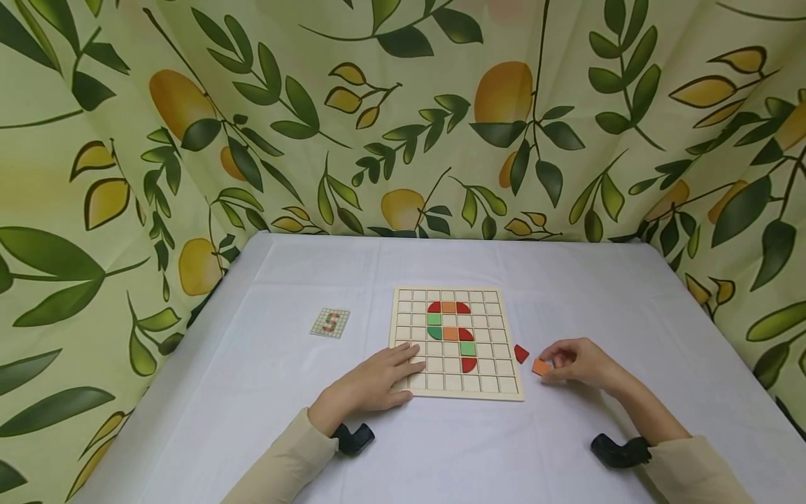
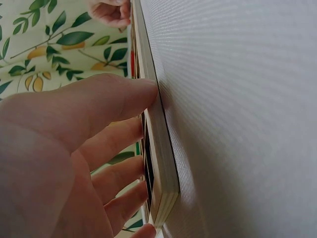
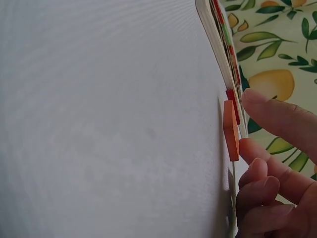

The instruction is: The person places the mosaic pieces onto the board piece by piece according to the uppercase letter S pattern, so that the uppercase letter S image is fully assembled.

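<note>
A pale wooden grid board (image 1: 497,388) lies on the white table, with red, orange and green tiles set in its cells in a curving figure. My left hand (image 1: 380,378) rests spread on the board's near left corner; in the left wrist view its thumb (image 2: 124,94) lies against the board's edge. Right of the board, my right hand (image 1: 582,362) pinches an orange square tile (image 1: 541,367) low at the table. The right wrist view shows the tile (image 3: 230,131) beside the fingertips; the exact contact is hard to see. A red quarter-round tile (image 1: 520,353) lies between board and hand.
A small card (image 1: 330,323) printed with a grid and a similar figure lies left of the board. White cloth (image 1: 283,266) covers the table. A leaf-and-fruit patterned curtain (image 1: 403,140) hangs behind and at both sides.
</note>
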`<state>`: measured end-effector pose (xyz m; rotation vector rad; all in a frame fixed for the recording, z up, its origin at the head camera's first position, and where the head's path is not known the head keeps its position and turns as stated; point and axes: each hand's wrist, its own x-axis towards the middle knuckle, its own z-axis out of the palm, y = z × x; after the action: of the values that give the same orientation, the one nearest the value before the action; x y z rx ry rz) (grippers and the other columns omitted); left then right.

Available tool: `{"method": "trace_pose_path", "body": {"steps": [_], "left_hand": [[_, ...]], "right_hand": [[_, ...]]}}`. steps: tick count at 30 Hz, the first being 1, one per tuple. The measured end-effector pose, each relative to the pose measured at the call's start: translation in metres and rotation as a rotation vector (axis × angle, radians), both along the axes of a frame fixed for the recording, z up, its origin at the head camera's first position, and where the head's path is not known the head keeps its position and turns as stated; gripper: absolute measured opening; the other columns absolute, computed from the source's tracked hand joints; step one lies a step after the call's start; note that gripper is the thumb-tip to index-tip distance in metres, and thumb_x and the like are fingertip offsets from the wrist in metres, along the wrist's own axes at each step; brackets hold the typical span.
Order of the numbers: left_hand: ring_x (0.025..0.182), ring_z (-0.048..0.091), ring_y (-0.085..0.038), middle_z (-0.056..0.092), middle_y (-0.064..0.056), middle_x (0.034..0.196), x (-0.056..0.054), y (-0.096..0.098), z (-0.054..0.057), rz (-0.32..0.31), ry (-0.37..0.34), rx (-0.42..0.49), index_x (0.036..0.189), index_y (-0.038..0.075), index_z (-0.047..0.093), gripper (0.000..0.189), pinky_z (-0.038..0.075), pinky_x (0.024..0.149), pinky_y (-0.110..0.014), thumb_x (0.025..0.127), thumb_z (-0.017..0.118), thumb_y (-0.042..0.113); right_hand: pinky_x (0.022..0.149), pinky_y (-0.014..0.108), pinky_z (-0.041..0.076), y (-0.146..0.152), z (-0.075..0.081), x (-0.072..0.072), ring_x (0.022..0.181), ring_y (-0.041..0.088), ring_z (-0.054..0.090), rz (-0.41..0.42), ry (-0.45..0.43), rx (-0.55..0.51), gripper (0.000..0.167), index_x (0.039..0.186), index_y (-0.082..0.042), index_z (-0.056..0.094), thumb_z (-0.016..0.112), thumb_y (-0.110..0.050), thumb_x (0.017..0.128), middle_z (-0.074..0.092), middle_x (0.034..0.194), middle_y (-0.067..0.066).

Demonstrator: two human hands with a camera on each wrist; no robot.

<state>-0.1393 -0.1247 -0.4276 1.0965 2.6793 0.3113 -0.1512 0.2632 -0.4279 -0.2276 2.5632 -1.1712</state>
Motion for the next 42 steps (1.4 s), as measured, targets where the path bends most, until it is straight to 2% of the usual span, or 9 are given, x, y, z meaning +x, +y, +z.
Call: {"method": "trace_pose_path", "body": {"steps": [10, 19, 42], "left_hand": [[0.149, 0.030, -0.028, 0.035, -0.009, 0.158, 0.0002, 0.0005, 0.0004, 0.001, -0.003, -0.003, 0.144, 0.016, 0.046, 0.052, 0.030, 0.122, -0.044, 0.095, 0.056, 0.030], [0.149, 0.029, -0.028, 0.034, -0.009, 0.158, 0.0005, 0.0010, 0.0022, 0.010, -0.014, -0.001, 0.144, 0.016, 0.046, 0.051, 0.030, 0.122, -0.045, 0.096, 0.056, 0.030], [0.149, 0.029, -0.027, 0.034, -0.008, 0.158, 0.0013, 0.0010, 0.0009, 0.019, -0.011, 0.000, 0.144, 0.017, 0.046, 0.052, 0.029, 0.122, -0.044, 0.095, 0.056, 0.031]], "right_hand": [[0.053, 0.018, 0.035, 0.0021, -0.0036, 0.0000, 0.063, 0.004, 0.042, -0.049, -0.071, 0.009, 0.040, 0.101, 0.008, 0.065, 0.082, -0.010, 0.070, 0.047, 0.071, -0.002], [0.052, 0.018, 0.035, 0.0024, -0.0033, -0.0040, 0.062, 0.005, 0.042, -0.061, -0.092, 0.010, 0.037, 0.101, 0.009, 0.064, 0.080, -0.006, 0.072, 0.046, 0.069, -0.003], [0.051, 0.016, 0.035, 0.0077, -0.0044, -0.0031, 0.060, 0.001, 0.042, -0.037, -0.077, -0.052, 0.039, 0.107, 0.011, 0.067, 0.078, -0.011, 0.076, 0.048, 0.068, -0.007]]}}
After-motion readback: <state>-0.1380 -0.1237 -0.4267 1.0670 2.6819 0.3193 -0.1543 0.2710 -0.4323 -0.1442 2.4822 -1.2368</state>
